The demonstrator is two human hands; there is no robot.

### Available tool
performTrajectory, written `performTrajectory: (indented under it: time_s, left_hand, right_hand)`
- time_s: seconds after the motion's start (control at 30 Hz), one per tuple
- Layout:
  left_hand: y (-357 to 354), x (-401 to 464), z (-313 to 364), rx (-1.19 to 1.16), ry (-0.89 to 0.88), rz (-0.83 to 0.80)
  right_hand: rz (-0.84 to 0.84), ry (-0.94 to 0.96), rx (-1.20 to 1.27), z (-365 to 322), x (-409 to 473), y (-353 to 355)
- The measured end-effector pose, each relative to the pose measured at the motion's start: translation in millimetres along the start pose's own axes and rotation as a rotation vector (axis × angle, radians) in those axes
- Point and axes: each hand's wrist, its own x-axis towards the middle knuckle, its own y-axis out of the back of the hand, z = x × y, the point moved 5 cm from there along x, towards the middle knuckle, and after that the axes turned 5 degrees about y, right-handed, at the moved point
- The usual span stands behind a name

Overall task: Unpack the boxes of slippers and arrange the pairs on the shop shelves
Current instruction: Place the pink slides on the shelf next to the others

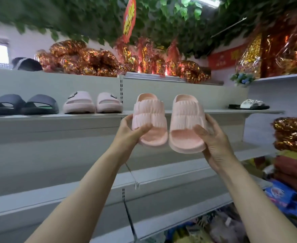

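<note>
You have one head-worn, wide-angle view, tilted upward and close to the white shelf (214, 112), facing it squarely, with leafy ceiling above it and lower shelves beneath it.

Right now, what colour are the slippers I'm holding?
Pale pink, with ruched straps; the held slippers show clearly in the head view.

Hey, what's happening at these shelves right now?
A person is stocking slippers. The left hand grips one pink slipper and the right hand grips its mate, both held up in front of the shelf, not yet set down. On that shelf already sit a dark pair and a pale pink pair to the left, plus a beaded slipper to the right.
</note>
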Motion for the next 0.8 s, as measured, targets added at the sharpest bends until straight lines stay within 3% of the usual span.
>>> performTrajectory:
  time_s: [0.27, 0.53, 0.63, 0.7, 0.77, 0.8]
  left_hand:
    - [2, 103, -7, 0.154, 0.078, 0.393]
    - [12, 137, -7, 0.379, 0.14, 0.516]
    - [6, 135, 8, 0.709, 0.246, 0.579]
    - [2, 132, 23, 1.126, 0.303, 0.674]
    - [-10, 127, 41, 1.498, 0.201, 0.812]
    - [-19, 125, 47, 1.56, 0.101, 0.841]
  right_hand:
    - [-0.238, -0.014, 0.052, 30, 108, 28]
    - [-0.39, -0.082, 0.147, 68, 179, 32]
    - [-0.462, -0.09, 0.155, 79, 196, 23]
    - [-0.477, -0.089, 0.153, 84, 211, 19]
    - [-0.485, -0.106, 0.133, 90, 225, 13]
    - [-0.491, -0.113, 0.099, 95, 233, 9]
